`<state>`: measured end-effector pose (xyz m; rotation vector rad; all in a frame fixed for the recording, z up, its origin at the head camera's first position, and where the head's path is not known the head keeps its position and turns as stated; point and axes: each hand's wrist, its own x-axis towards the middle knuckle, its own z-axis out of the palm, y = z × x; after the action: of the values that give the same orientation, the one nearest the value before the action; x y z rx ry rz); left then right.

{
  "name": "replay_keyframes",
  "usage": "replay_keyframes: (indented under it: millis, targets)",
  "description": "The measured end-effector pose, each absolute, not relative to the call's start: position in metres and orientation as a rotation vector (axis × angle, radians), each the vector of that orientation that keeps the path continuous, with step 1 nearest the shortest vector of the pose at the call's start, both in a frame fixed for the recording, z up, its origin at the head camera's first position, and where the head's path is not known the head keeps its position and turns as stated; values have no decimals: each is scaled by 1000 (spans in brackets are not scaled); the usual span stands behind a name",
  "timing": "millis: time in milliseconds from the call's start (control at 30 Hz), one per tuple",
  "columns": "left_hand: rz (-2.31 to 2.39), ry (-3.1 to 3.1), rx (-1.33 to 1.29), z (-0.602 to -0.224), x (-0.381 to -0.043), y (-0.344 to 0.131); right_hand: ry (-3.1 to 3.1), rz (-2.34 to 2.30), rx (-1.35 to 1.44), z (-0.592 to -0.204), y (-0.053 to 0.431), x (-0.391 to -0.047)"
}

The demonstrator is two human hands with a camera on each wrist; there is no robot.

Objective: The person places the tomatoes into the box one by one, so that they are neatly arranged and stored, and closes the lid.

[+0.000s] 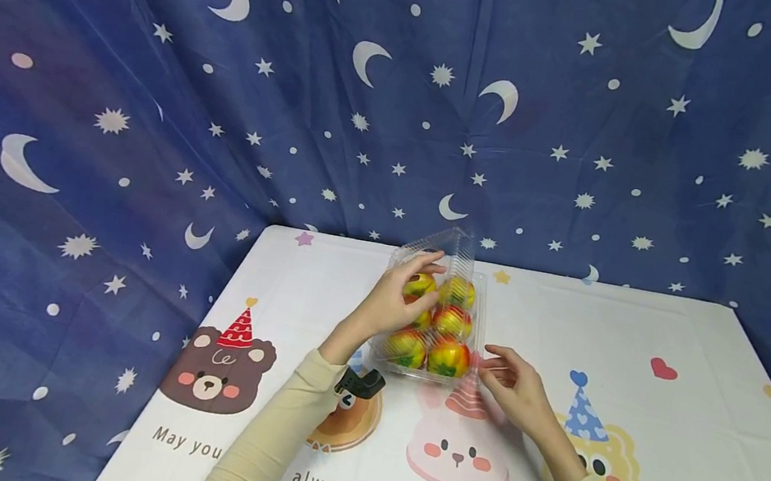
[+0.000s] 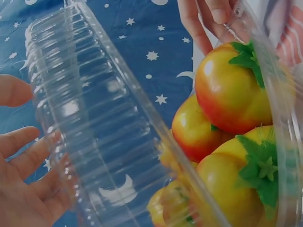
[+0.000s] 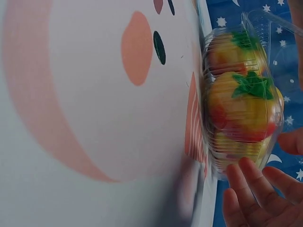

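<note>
A clear plastic clamshell box (image 1: 427, 376) on the table holds several yellow-red fruits (image 1: 448, 358) with green leafy tops; they look like tomatoes or persimmons. Its ribbed lid (image 2: 109, 118) is tilted partly up over the fruits. My left hand (image 1: 395, 298) is at the lid's left side, fingers spread against its outer face in the left wrist view. On the other side, my right hand (image 1: 516, 389) is at the box's front right corner with fingers extended. In the right wrist view its fingertips (image 3: 246, 165) are at the box wall, though contact is hard to judge.
A white tablecloth (image 1: 698, 453) printed with cartoon animals and lettering covers the table. Behind and to the left hangs a dark blue curtain (image 1: 561, 117) with moons and stars, meeting the table's back edge just past the box.
</note>
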<state>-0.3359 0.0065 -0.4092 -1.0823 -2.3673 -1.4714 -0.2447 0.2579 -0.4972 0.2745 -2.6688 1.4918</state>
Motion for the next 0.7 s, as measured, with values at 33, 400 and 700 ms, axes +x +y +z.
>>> replay_keyframes:
  millis: [33, 400, 700]
  targets:
    - [-1455, -2371, -1084, -410, -336, 7, -2667, 1493, 272, -497, 258, -244]
    - [-1368, -2427, -1121, -415, -334, 16, -2627, 1506, 277, -499, 257, -245]
    - [-1296, -2468, -1163, -423, -334, 19, -2625, 1506, 287, -501, 257, -244]
